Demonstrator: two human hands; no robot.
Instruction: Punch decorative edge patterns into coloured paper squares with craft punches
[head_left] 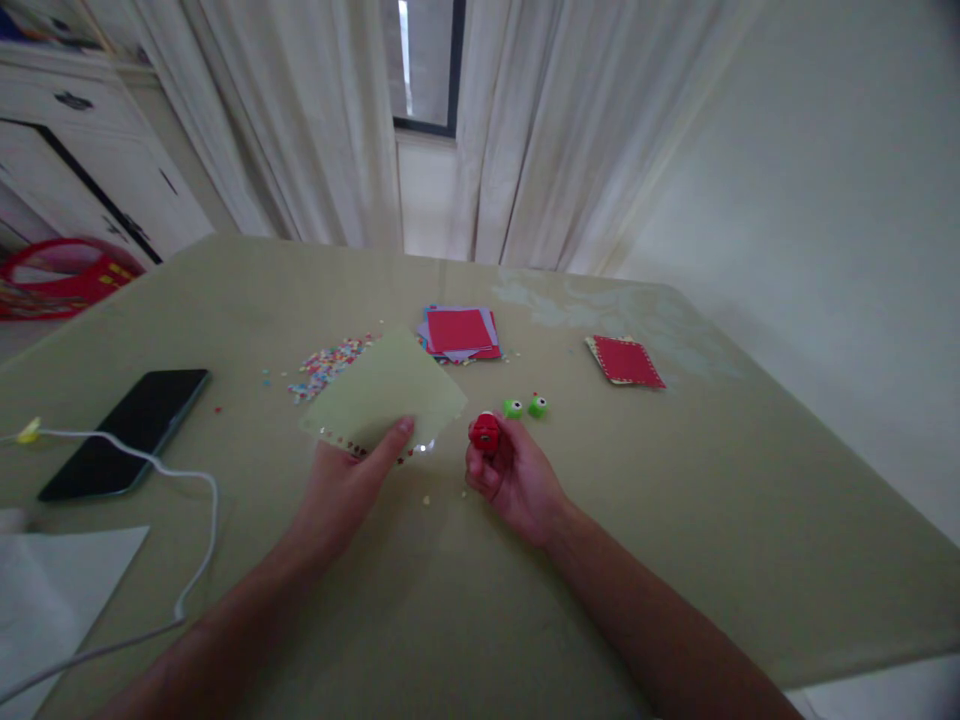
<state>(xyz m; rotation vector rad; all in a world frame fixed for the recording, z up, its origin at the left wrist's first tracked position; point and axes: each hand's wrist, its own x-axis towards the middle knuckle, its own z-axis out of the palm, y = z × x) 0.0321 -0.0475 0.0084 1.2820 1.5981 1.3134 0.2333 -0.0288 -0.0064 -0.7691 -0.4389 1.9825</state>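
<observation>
The pale sheet (pixel 390 385) hides most fingers of the left hand (pixel 341 495) and part of the confetti (pixel 330 368) behind it. The right hand (pixel 525 485) partly covers a small red object (pixel 486 434), its details too small to tell. Both forearms run out of the bottom edge. The left edge cuts off the white paper (pixel 49 590), the cord (pixel 215 510) and a red bag (pixel 71 293), whose yellow markings are blurred.

Hands (pixel 427 478) hold a pale sheet (pixel 390 390) and a red punch (pixel 486 433) above the table (pixel 720 470).
</observation>
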